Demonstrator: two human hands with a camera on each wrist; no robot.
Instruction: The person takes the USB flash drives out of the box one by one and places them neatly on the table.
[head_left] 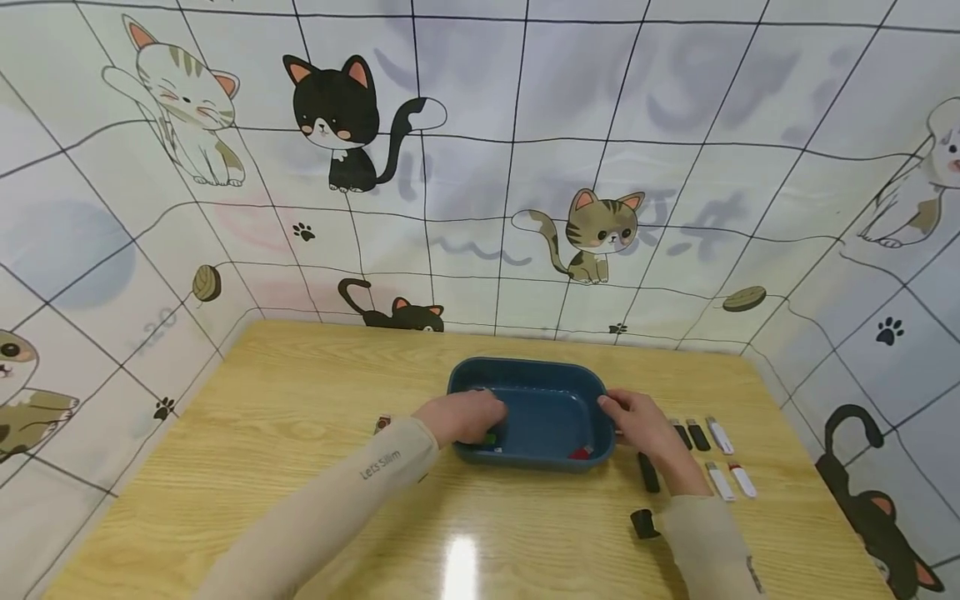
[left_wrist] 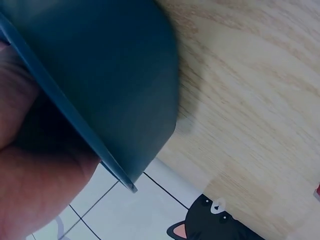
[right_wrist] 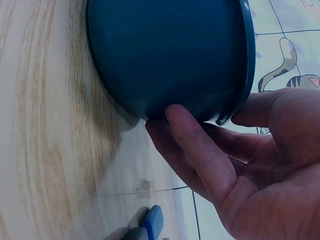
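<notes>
A dark blue plastic bin sits on the wooden table. My left hand reaches into its left end; its fingertips are hidden, so what they hold cannot be told. A green USB stick shows just under that hand. On the bin's floor, near the front right, lies a red USB stick. My right hand grips the bin's right end. In the right wrist view, the thumb is at the rim while the fingers lie against the outer wall.
Right of the bin, black USB sticks and white USB sticks lie in loose rows. A small black object lies near the right sleeve. Beside the left forearm is a small red-brown item. Cat-print cloth walls the table.
</notes>
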